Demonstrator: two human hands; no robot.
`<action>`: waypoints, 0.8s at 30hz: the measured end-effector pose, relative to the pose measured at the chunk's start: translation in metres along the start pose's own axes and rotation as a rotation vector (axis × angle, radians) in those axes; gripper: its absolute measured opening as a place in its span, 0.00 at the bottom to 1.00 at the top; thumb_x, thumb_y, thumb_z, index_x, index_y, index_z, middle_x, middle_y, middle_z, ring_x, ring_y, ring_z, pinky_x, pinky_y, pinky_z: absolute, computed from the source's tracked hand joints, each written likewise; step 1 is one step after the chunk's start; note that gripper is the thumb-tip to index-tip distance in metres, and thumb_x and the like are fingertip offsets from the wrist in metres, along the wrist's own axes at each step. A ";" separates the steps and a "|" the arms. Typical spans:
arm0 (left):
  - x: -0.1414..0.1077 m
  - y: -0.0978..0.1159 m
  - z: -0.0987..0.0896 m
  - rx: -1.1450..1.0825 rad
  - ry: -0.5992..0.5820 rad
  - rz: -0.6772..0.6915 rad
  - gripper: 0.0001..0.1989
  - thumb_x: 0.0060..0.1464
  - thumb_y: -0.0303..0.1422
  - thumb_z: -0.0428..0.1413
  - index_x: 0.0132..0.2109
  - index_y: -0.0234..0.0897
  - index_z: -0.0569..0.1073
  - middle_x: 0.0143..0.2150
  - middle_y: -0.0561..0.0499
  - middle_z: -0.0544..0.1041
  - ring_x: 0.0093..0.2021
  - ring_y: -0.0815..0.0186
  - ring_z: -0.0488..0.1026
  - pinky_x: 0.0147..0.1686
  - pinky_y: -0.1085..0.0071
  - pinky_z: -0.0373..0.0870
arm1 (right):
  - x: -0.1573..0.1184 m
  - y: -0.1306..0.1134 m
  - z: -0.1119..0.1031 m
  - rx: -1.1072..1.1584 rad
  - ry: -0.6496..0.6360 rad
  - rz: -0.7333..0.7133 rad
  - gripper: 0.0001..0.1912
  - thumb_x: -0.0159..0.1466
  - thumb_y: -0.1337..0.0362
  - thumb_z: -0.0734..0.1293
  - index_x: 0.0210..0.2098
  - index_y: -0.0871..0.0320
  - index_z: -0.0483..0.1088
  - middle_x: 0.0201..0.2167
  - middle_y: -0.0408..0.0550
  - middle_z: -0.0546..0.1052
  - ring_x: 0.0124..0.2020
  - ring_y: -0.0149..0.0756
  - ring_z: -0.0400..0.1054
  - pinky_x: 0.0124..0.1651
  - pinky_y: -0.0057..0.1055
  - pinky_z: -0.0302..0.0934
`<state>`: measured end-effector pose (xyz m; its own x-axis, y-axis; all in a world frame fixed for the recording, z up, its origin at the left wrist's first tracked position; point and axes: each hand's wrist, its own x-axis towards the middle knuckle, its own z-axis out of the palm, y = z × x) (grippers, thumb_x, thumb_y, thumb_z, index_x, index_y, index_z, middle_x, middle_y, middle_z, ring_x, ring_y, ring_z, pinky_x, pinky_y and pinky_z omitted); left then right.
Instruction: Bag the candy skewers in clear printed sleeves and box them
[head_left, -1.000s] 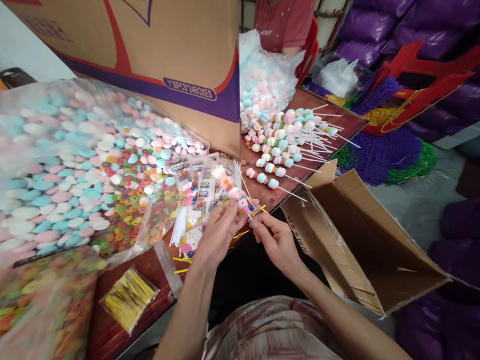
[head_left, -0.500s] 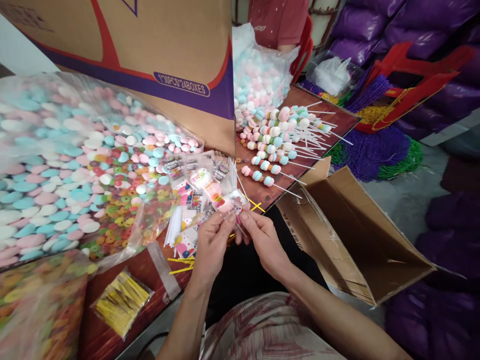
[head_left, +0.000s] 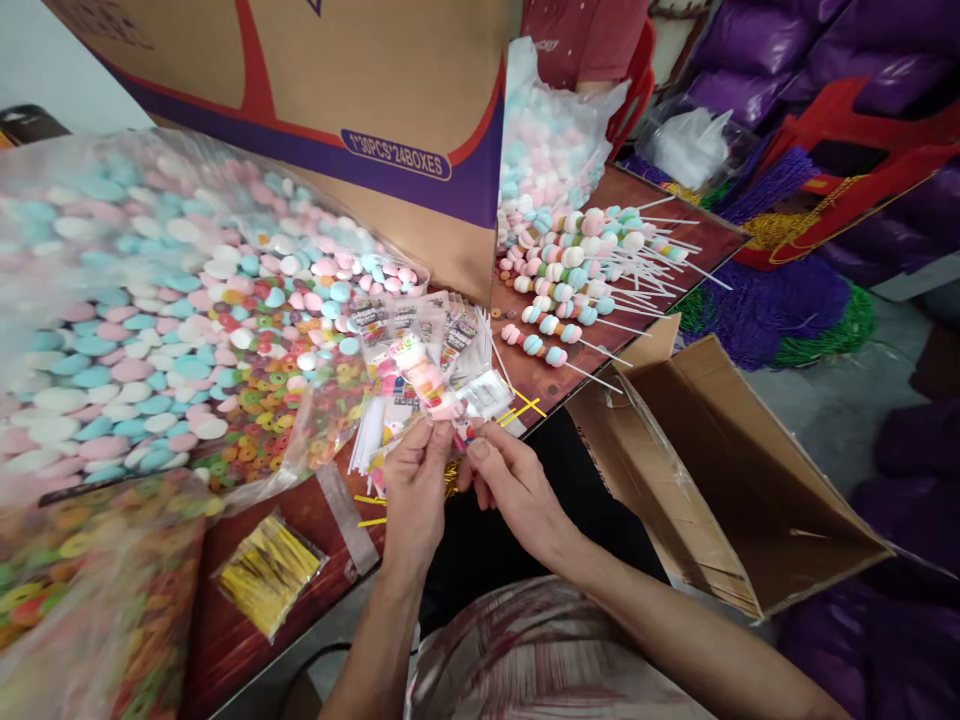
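Observation:
A marshmallow skewer in a clear printed bag (head_left: pixel 424 378) points up and away from me. My left hand (head_left: pixel 417 480) is closed, pinching the gathered lower end of that bag between thumb and fingers. Close against it, my right hand (head_left: pixel 514 485) is closed too, thumb on curled fingers, beside a small pink piece at the bag's end. What the right fingertips pinch is too small to make out. Beyond the hands lie printed bags (head_left: pixel 457 335) and white sticks (head_left: pixel 365 435). Yellow twist ties (head_left: pixel 525 410) stick out at the table edge.
Finished marshmallow skewers (head_left: pixel 574 265) lie piled at the right. Loose marshmallows (head_left: pixel 135 370) and gummy rings (head_left: pixel 277 400) spread at left. A packet of yellow ties (head_left: pixel 271 575) lies near the edge. A large carton (head_left: pixel 315 90) stands behind; an open carton (head_left: pixel 720 480) sits right. Another person (head_left: pixel 585 40) is beyond.
The view has shifted, so the table appears farther right. My hands have drawn slightly apart at the bag's lower end, and the bagged skewer shows more fully.

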<state>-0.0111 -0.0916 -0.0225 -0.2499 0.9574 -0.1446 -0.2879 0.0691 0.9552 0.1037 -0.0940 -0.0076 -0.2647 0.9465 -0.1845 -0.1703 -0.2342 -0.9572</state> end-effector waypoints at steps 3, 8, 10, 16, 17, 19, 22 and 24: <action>-0.005 -0.005 0.008 0.034 -0.004 0.053 0.13 0.57 0.39 0.60 0.45 0.39 0.81 0.45 0.47 0.81 0.46 0.64 0.76 0.53 0.67 0.69 | 0.008 -0.001 0.008 0.184 0.084 0.028 0.18 0.65 0.49 0.65 0.29 0.56 0.62 0.18 0.32 0.55 0.17 0.23 0.43 0.20 0.23 0.42; -0.008 0.004 0.008 -0.204 -0.062 -0.095 0.12 0.55 0.39 0.62 0.44 0.39 0.81 0.48 0.46 0.81 0.48 0.63 0.77 0.53 0.67 0.71 | 0.012 0.005 0.017 0.354 0.058 0.099 0.21 0.63 0.50 0.67 0.23 0.56 0.58 0.14 0.30 0.51 0.16 0.22 0.38 0.18 0.23 0.34; -0.009 0.007 0.002 -0.272 -0.071 -0.156 0.11 0.54 0.39 0.63 0.42 0.39 0.81 0.47 0.45 0.81 0.45 0.64 0.77 0.47 0.69 0.74 | 0.010 0.005 0.022 0.378 0.018 0.126 0.22 0.62 0.50 0.68 0.22 0.56 0.58 0.13 0.30 0.52 0.15 0.21 0.37 0.18 0.23 0.34; -0.015 0.015 -0.015 -0.319 0.074 -0.172 0.11 0.45 0.36 0.69 0.35 0.37 0.79 0.27 0.53 0.75 0.26 0.71 0.71 0.29 0.76 0.73 | 0.003 0.004 0.030 0.312 -0.229 0.258 0.24 0.66 0.42 0.60 0.26 0.56 0.62 0.14 0.32 0.56 0.13 0.22 0.43 0.18 0.24 0.40; -0.015 0.017 -0.016 -0.332 0.071 -0.166 0.10 0.45 0.35 0.69 0.32 0.36 0.78 0.24 0.54 0.72 0.24 0.73 0.69 0.28 0.77 0.72 | 0.002 0.003 0.024 0.161 -0.289 0.202 0.24 0.67 0.43 0.58 0.27 0.56 0.63 0.16 0.35 0.61 0.15 0.24 0.49 0.19 0.24 0.45; -0.013 0.021 -0.017 -0.365 0.052 -0.134 0.11 0.46 0.34 0.69 0.28 0.35 0.75 0.22 0.56 0.67 0.24 0.74 0.66 0.28 0.77 0.71 | 0.001 0.000 0.006 -0.264 -0.333 -0.004 0.20 0.70 0.51 0.58 0.29 0.57 0.67 0.24 0.42 0.71 0.23 0.28 0.63 0.28 0.26 0.55; -0.004 0.021 -0.016 -0.389 0.064 -0.104 0.13 0.45 0.32 0.69 0.26 0.34 0.71 0.22 0.57 0.64 0.23 0.76 0.61 0.28 0.77 0.69 | 0.008 -0.005 -0.031 -0.937 -0.063 -0.301 0.11 0.69 0.66 0.60 0.32 0.57 0.72 0.35 0.48 0.76 0.36 0.35 0.67 0.38 0.30 0.56; 0.002 0.019 -0.014 -0.371 0.082 -0.148 0.15 0.44 0.32 0.70 0.27 0.34 0.70 0.22 0.57 0.63 0.21 0.78 0.57 0.25 0.78 0.66 | 0.017 -0.005 -0.052 -1.244 0.017 -0.381 0.11 0.69 0.70 0.61 0.34 0.57 0.74 0.36 0.50 0.76 0.38 0.36 0.66 0.39 0.31 0.55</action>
<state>-0.0295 -0.0923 -0.0084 -0.2489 0.9183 -0.3078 -0.6367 0.0843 0.7665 0.1492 -0.0651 -0.0172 -0.3810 0.9125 0.1488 0.7597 0.4007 -0.5121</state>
